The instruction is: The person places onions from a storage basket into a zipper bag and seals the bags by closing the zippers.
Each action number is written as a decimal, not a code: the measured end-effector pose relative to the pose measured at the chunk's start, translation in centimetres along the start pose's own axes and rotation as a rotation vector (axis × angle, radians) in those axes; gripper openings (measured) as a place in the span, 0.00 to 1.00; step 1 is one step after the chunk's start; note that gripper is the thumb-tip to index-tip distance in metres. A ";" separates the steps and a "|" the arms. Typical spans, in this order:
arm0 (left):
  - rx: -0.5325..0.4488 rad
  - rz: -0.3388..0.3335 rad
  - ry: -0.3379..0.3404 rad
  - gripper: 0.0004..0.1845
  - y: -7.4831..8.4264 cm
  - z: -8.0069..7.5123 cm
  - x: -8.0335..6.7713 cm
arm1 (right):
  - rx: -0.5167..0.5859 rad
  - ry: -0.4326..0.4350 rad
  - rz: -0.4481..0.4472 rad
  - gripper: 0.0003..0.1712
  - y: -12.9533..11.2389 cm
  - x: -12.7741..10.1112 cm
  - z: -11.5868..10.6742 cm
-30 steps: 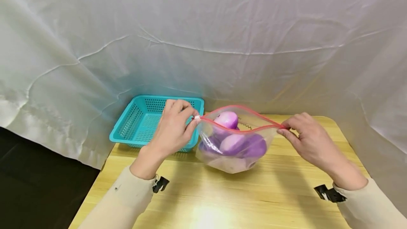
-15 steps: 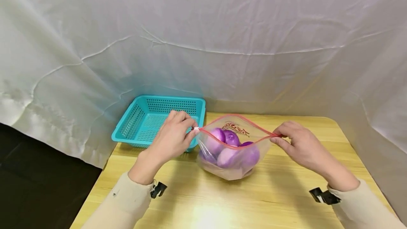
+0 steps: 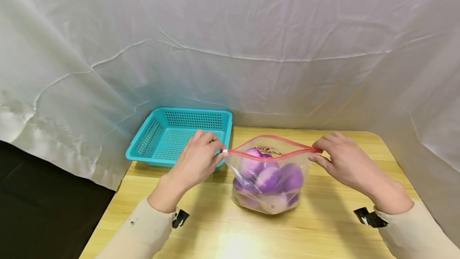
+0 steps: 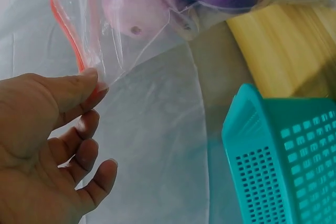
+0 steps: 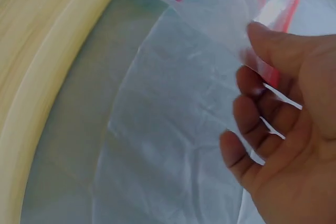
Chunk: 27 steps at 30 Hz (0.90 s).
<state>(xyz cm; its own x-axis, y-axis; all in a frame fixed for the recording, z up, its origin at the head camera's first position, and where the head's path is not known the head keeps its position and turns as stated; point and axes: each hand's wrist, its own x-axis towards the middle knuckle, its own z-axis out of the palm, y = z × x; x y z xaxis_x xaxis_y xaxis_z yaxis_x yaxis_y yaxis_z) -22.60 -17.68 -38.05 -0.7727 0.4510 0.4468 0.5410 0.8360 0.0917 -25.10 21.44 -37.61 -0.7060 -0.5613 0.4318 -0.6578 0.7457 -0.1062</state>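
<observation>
Between your hands, the zip bag (image 3: 270, 179) of purple onions (image 3: 267, 177) has settled lower onto the desk (image 3: 323, 227), its mouth narrower than a second ago. Your left hand (image 3: 197, 162) pinches the slider end, your right hand (image 3: 341, 162) the opposite corner; closing looks underway.

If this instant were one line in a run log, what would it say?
left hand: pinches zip bag left corner | right hand: pinches right corner | bag: open, purple onions inside, on table | teal basket: beside left hand
</observation>
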 end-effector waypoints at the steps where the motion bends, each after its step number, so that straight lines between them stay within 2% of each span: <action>1: -0.004 0.002 -0.001 0.06 0.0 -0.1 0.1 | 0.013 0.012 0.003 0.10 -0.2 0.1 0.0; 7: 0.039 0.047 0.011 0.04 -0.3 -0.5 0.2 | 0.015 0.088 -0.048 0.10 -0.3 0.1 0.4; 12: 0.127 0.098 0.041 0.04 -0.5 -0.2 -0.3 | -0.050 0.147 -0.108 0.14 0.7 -0.9 1.0; 16: 0.173 0.109 0.089 0.05 -0.4 0.5 -0.5 | -0.102 0.152 -0.116 0.14 1.1 -1.5 1.4; 20: 0.115 0.096 0.107 0.04 -0.4 0.7 -0.5 | -0.107 0.144 -0.103 0.10 0.9 -1.4 1.3; 24: 0.055 0.076 0.079 0.06 -0.5 0.5 -0.3 | -0.071 0.138 -0.090 0.11 0.5 -0.9 1.1; 27: 0.047 0.062 0.058 0.06 -0.6 0.2 -0.3 | -0.036 0.146 -0.091 0.12 0.1 -0.5 1.0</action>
<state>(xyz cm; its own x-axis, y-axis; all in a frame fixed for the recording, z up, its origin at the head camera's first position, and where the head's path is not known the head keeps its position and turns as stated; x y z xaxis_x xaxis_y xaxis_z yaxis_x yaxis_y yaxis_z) -22.81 -18.28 -38.42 -0.7167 0.4847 0.5015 0.5699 0.8214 0.0205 -25.04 21.45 -38.71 -0.5969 -0.5709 0.5637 -0.7056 0.7080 -0.0302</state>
